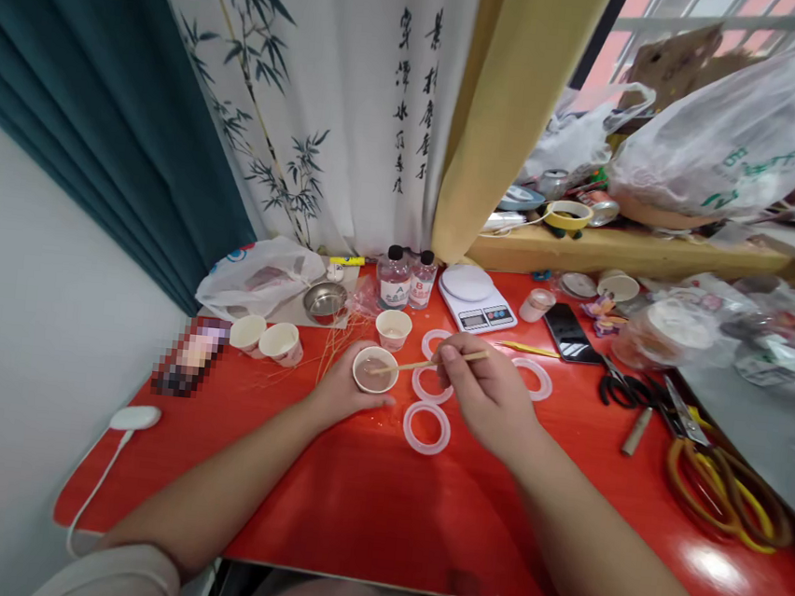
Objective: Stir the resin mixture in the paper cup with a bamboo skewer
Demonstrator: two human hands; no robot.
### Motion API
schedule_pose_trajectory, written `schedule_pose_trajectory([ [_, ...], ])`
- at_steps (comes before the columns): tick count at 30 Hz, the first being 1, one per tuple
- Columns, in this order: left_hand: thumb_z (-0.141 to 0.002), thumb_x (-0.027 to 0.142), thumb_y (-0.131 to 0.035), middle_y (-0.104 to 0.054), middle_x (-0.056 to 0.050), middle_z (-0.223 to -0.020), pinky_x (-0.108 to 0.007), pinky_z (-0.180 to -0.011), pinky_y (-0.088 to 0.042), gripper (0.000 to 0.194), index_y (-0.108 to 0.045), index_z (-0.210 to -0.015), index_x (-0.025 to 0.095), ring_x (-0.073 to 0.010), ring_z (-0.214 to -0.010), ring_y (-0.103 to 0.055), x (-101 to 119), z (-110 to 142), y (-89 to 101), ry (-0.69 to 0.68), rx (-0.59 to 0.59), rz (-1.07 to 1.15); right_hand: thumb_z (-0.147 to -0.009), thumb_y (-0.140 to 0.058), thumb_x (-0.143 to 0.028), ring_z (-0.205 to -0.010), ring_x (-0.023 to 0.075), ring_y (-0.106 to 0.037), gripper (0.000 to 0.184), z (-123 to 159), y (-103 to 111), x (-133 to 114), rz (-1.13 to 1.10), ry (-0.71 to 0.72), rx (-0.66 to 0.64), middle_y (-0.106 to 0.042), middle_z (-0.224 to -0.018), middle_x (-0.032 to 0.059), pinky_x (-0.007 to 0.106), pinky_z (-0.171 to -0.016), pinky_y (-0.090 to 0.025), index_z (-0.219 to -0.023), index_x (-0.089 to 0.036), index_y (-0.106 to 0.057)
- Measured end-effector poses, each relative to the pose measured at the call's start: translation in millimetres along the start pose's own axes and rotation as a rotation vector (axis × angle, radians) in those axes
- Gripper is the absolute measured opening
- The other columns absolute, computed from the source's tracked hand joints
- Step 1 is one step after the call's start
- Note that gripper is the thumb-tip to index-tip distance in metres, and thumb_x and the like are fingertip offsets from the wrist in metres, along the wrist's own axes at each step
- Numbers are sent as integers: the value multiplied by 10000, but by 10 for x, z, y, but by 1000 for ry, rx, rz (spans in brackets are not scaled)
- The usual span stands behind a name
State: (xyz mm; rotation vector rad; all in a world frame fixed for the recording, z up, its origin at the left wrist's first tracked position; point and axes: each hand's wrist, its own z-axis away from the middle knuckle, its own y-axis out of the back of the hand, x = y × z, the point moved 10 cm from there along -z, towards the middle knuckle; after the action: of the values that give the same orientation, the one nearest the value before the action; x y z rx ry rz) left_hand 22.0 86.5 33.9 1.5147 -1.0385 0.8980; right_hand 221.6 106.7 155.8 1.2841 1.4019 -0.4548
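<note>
My left hand is wrapped round a paper cup that holds a cloudy, brownish liquid. Between the fingers of my right hand is a thin wooden stick, its far end dipping into that liquid. Several pink ring molds lie on the table beside and beneath my right hand, partly hidden by it. Just behind the held cup stands another paper cup. Two clear bottles with black caps, bottle A and bottle B, stand farther back.
On the red table are a white digital scale, two paper cups at left, a metal bowl and a dark phone. Large scissors and pliers lie at right. A white charger sits at the left edge.
</note>
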Motion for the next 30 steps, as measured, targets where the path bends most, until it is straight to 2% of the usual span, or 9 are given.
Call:
schedule_pose_trajectory([
  [6, -703, 241, -877, -671, -112, -1360, -458, -1089, -543, 799, -478, -1395, 244, -309, -1252, -678, -82, 71, -46, -35, -88, -6, -1095, -456, -482, -682, 182, -570, 381, -56, -6, 112, 24, -53, 19, -612, -730, 16, 329, -657, -433, -859, -221, -603],
  [8, -702, 189, -853, -664, -110, -1382, -447, -1093, -546, 797, -491, -1410, 247, -309, -1267, -670, -109, 79, -51, -30, -100, -37, -1095, -458, -490, -690, 182, -577, 388, -65, -13, 129, -10, -57, 27, -613, -735, 17, 328, -672, -446, -852, -221, -598],
  [11, -712, 159, -835, -688, -100, -1341, -447, -1073, -556, 717, -549, -1364, 243, -300, -1224, -685, -115, 46, 0, -30, -72, -83, -1099, -455, -476, -677, 176, -571, 392, -63, -95, 102, -29, -47, -32, -606, -731, 16, 321, -662, -451, -836, -220, -592],
  [17, -766, 249, -859, -727, -88, -1276, -478, -1049, -561, 549, -646, -1272, 251, -300, -1168, -706, -86, -40, 50, -37, -90, -123, -1106, -442, -446, -680, 186, -575, 398, -22, -121, 84, 58, -36, -12, -607, -728, 26, 328, -653, -448, -804, -224, -576],
  [23, -779, 308, -876, -724, -98, -1323, -484, -1060, -560, 582, -649, -1314, 262, -309, -1207, -705, -96, -34, 16, -54, -147, -124, -1105, -447, -454, -692, 192, -589, 398, 46, -143, 195, 11, -75, 12, -628, -742, 31, 333, -673, -463, -816, -226, -598],
  [27, -760, 349, -902, -724, -103, -1332, -486, -1072, -551, 613, -656, -1314, 261, -321, -1227, -697, -120, -35, 10, -60, -154, -138, -1095, -457, -485, -685, 193, -575, 430, -22, -75, 228, 48, -59, 67, -614, -715, 30, 331, -667, -448, -779, -226, -592],
  [30, -750, 375, -916, -723, -108, -1328, -488, -1071, -546, 636, -654, -1318, 258, -323, -1223, -695, -131, -44, 18, -50, -137, -141, -1092, -459, -495, -669, 191, -579, 426, -100, -91, 268, 31, -73, 54, -621, -694, 24, 328, -664, -447, -789, -226, -592],
])
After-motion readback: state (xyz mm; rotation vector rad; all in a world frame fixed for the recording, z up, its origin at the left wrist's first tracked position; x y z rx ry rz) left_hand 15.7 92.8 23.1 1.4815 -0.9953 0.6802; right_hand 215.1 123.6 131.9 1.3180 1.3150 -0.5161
